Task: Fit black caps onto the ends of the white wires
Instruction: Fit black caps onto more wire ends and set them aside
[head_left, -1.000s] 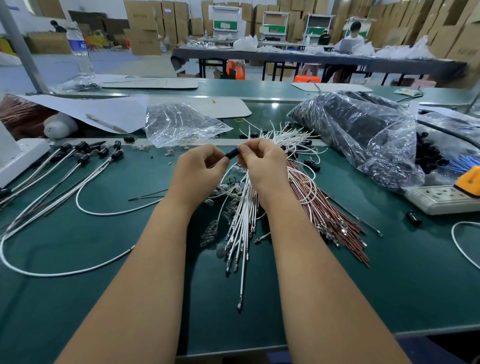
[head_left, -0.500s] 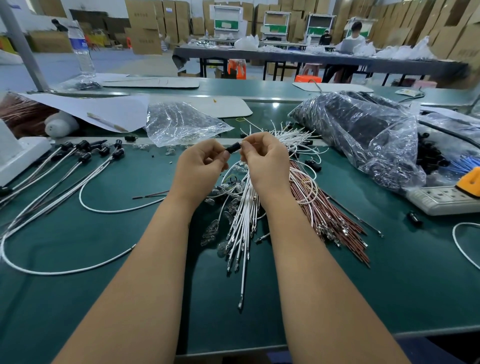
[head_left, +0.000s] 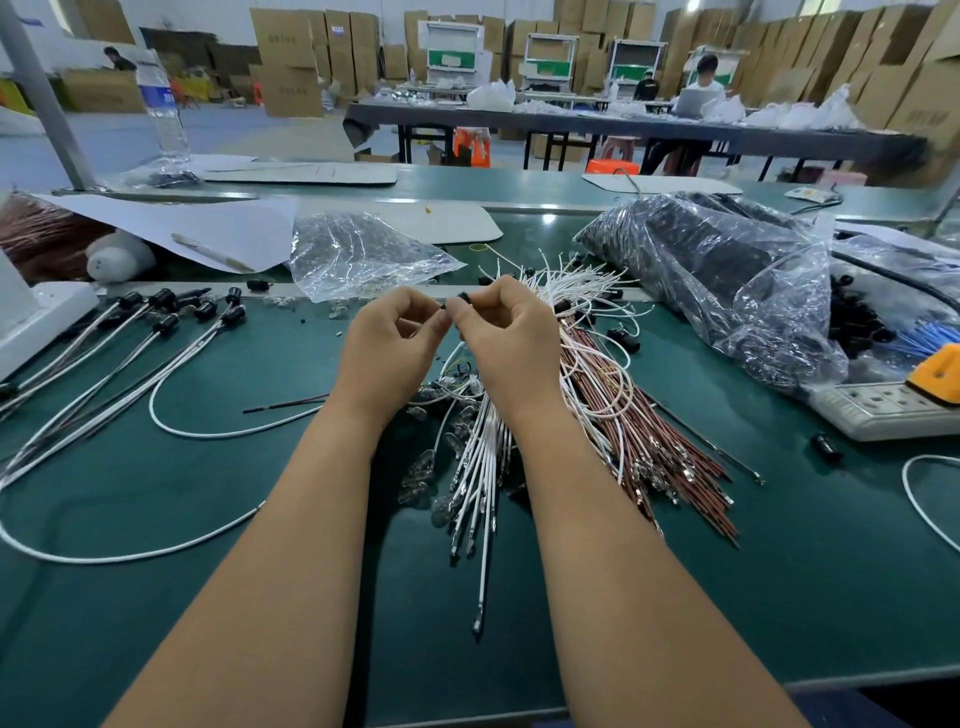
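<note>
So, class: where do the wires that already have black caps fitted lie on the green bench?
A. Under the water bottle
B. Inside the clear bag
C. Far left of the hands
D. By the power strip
C: the capped wires lie fanned out left of the left hand.

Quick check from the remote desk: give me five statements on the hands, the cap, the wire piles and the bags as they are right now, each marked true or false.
1. Both hands meet at a small black cap held above the table. True.
2. The left hand lies flat and open on the green table. False: it is raised, fingers curled, pinching at the cap.
3. Finished white wires with black caps lie to the left of the hands. True.
4. The reddish-brown wire bundle lies left of the left hand. False: it lies right of the right hand.
5. The clear bag holding dark parts sits on the right side of the table. True.
</note>
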